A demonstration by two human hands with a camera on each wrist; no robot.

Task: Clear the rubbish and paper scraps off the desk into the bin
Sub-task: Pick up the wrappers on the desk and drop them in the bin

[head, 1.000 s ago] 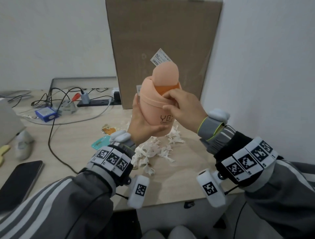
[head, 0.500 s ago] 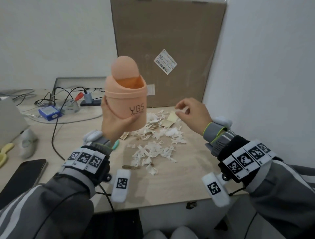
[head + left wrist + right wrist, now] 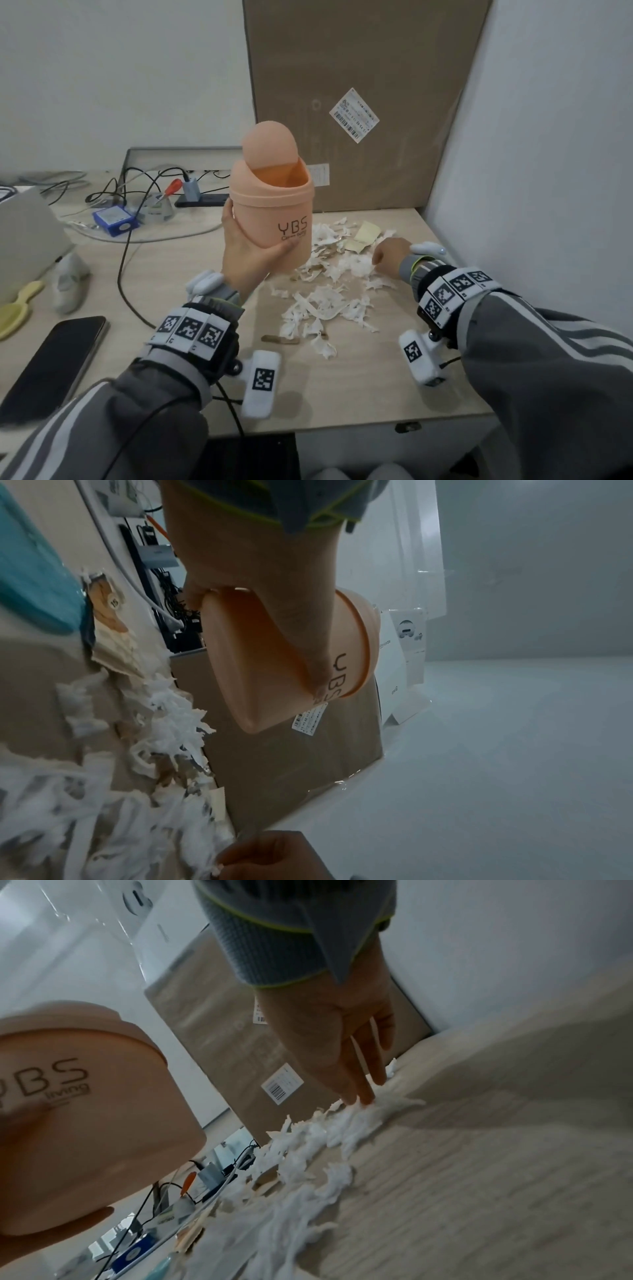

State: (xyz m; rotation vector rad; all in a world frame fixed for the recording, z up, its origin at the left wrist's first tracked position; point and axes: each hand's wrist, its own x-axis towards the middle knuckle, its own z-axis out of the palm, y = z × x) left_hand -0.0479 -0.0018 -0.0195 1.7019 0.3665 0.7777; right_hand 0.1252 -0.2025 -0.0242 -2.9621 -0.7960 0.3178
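Observation:
My left hand grips a small peach bin marked YBS and holds it upright above the desk, its swing lid tipped back and the mouth open. The left wrist view shows the thumb and fingers wrapped round the bin. White paper scraps lie heaped on the desk to the right of the bin, with yellow notes at the far side. My right hand is down on the heap. Its straight fingertips touch the scraps, and nothing is seen held.
A tall cardboard box leans on the wall behind the scraps, and a white wall closes the right side. At the left are a phone, a yellow brush, a blue box and cables. A small brown stick lies near the heap.
The right hand let go of the bin's lid and dropped onto the scraps. The left hand carried the bin to the left and holds it alone.

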